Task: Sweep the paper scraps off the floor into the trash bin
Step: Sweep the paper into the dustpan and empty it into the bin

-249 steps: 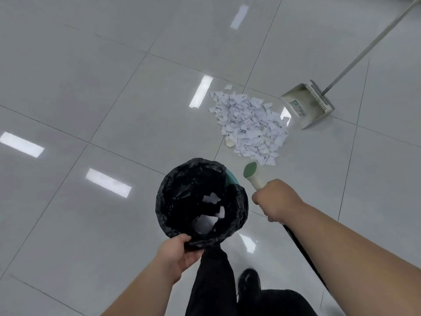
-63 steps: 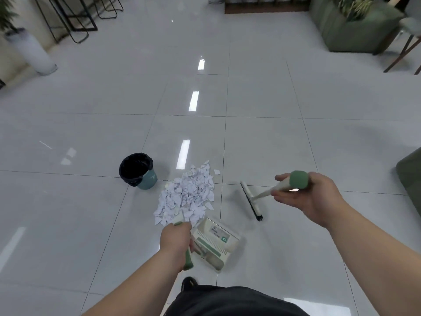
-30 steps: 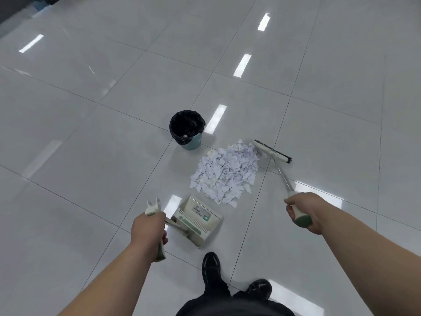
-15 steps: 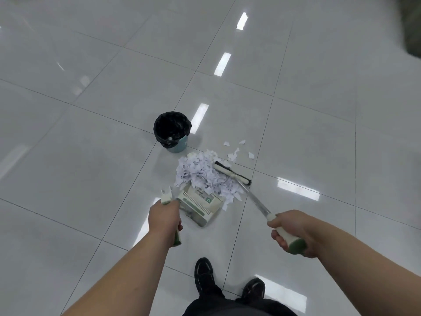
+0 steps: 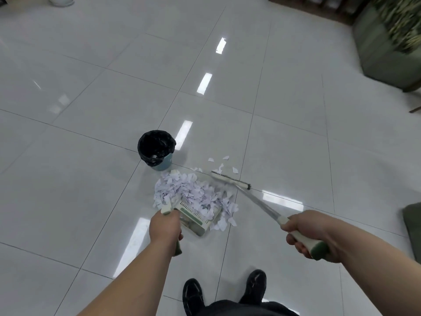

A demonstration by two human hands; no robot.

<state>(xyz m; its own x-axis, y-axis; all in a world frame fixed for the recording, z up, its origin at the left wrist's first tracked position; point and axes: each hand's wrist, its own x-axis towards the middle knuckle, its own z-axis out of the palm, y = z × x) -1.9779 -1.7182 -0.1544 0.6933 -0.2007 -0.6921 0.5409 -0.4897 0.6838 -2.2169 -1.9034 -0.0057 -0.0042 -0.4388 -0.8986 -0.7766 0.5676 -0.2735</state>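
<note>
A heap of white paper scraps (image 5: pixel 191 193) lies on the grey tiled floor, spilling over the mouth of a cream dustpan (image 5: pixel 196 218). My left hand (image 5: pixel 165 226) grips the dustpan's handle just behind the pan. My right hand (image 5: pixel 307 231) grips the green-tipped handle of the broom, whose head (image 5: pixel 230 180) rests on the floor at the far right side of the heap. A few loose scraps (image 5: pixel 224 164) lie beyond the broom head. The small teal trash bin (image 5: pixel 157 148), lined with a black bag, stands just beyond the heap to the left.
My two black shoes (image 5: pixel 224 290) stand behind the dustpan. A green sofa (image 5: pixel 387 42) fills the far right corner and another green piece of furniture (image 5: pixel 413 226) juts in at the right edge. A white pot base (image 5: pixel 60 0) sits far left.
The broom head has drawn back to the far right side of the heap after pushing scraps onto the dustpan. A few scraps stay behind it. The view has tilted up.
</note>
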